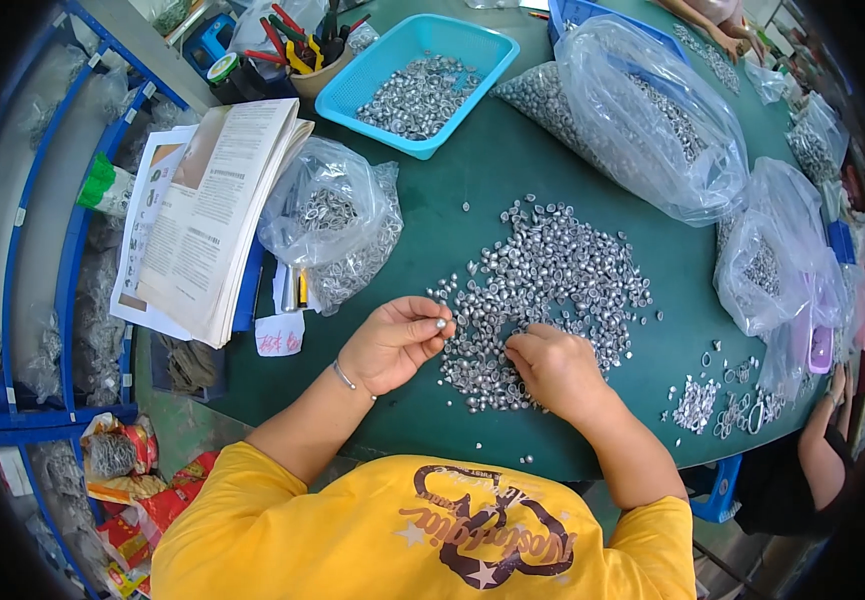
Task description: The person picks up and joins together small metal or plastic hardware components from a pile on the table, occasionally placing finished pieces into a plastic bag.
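A broad heap of small silver-grey metal pieces (562, 260), rounded and cup-like, lies on the green tabletop (432, 230) in front of me. My left hand (397, 345) is raised at the heap's left edge, pinching one small metal piece (440, 324) between thumb and finger. On the heap's near side rests my right hand (555, 367), its fingers curled down among the pieces. Whatever those fingertips hold is hidden under the hand.
A turquoise basket (500, 55) of metal pieces stands at the back. Filled plastic bags (642, 120) lie at right, another bag (327, 215) at left beside stacked papers (217, 215). Small parts (695, 403) lie near right. Another person's arm (820, 440) shows at the right edge.
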Demonstrator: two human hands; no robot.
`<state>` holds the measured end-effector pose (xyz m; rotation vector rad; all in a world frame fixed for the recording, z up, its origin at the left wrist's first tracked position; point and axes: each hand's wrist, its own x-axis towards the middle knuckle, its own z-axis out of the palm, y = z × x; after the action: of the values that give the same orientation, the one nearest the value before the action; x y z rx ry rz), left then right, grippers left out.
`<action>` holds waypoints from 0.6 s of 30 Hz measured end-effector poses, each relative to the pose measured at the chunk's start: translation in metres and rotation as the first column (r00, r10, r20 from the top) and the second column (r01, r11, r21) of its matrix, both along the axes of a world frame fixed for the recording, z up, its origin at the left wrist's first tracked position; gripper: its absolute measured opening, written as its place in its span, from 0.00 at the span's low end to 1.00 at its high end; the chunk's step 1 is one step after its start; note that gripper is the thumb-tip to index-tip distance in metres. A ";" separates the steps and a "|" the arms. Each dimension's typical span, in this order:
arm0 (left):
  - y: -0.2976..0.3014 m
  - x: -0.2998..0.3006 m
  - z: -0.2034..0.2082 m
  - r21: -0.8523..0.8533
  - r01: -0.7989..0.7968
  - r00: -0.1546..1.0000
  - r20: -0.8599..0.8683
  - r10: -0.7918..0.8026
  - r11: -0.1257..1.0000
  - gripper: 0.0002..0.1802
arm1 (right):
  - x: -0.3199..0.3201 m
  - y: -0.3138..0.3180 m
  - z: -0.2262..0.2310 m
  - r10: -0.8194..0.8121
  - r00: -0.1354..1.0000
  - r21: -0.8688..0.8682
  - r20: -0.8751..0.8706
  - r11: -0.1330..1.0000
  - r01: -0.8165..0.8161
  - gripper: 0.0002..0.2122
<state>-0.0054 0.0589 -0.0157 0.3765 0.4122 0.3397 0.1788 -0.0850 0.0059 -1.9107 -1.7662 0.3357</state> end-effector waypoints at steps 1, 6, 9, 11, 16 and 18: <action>-0.001 0.001 0.000 0.005 0.001 1.000 0.003 -0.001 1.000 0.09 | 0.000 0.000 0.000 0.006 1.000 -0.005 -0.002 1.000 -0.006 0.03; 0.001 0.004 0.004 -0.024 0.009 1.000 -0.021 -0.009 1.000 0.08 | 0.000 0.000 0.002 -0.051 0.948 0.042 -0.315 0.997 0.068 0.01; 0.007 0.013 0.010 -0.033 -0.018 0.999 -0.035 0.017 0.999 0.07 | 0.001 -0.010 -0.001 -0.123 0.708 -0.070 -0.696 0.992 0.103 0.04; 0.021 0.027 0.021 0.000 -0.065 0.997 -0.030 0.065 0.998 0.08 | 0.000 -0.015 -0.002 -0.192 0.197 -0.181 -0.961 0.981 0.072 0.06; 0.095 0.079 0.064 0.174 -0.415 0.910 0.072 0.408 0.893 0.08 | -0.004 -0.020 0.012 -0.158 -0.094 -0.172 -0.983 0.973 0.155 0.04; 0.127 0.091 0.065 0.173 -0.547 0.837 0.079 0.542 0.819 0.08 | -0.004 -0.023 0.014 -0.061 -0.298 -0.110 -0.953 0.982 0.151 0.03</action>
<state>0.0859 0.1860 0.0498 0.4355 0.4600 0.9529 0.1750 -0.1080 0.0201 -0.8203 -0.2680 1.3253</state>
